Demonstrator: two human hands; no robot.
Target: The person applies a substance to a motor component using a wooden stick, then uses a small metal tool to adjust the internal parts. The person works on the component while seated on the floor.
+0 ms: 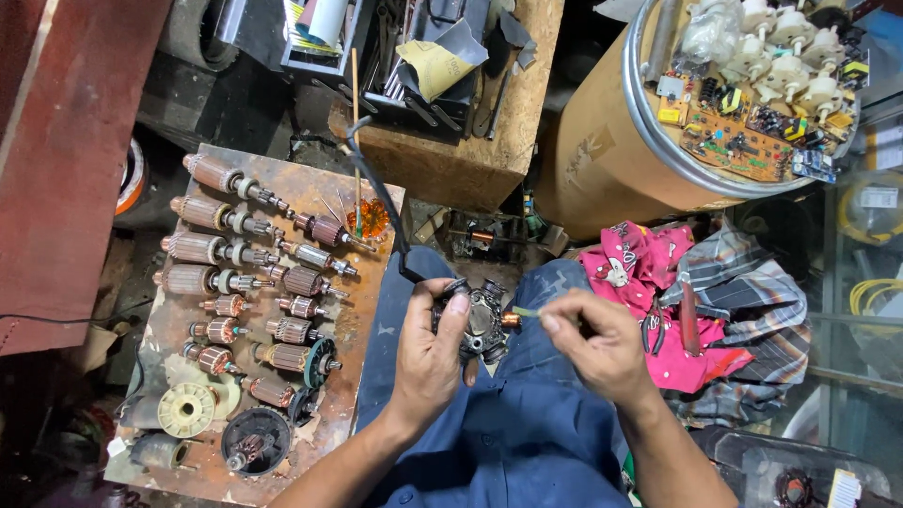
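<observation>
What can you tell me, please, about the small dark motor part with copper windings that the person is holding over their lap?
The small dark motor part with copper windings is a roundish black frame with reddish copper coils inside and a copper-coloured stub on its right side. It looks like metal and grimy plastic. A black cable runs up from its left side. The left hand grips it from the left, thumb across its top edge. The right hand pinches a thin green piece against the stub. It is held above the blue trousers.

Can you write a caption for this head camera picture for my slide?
Left hand holds a small motor part over the lap; right hand pokes it with a thin tool.
</observation>
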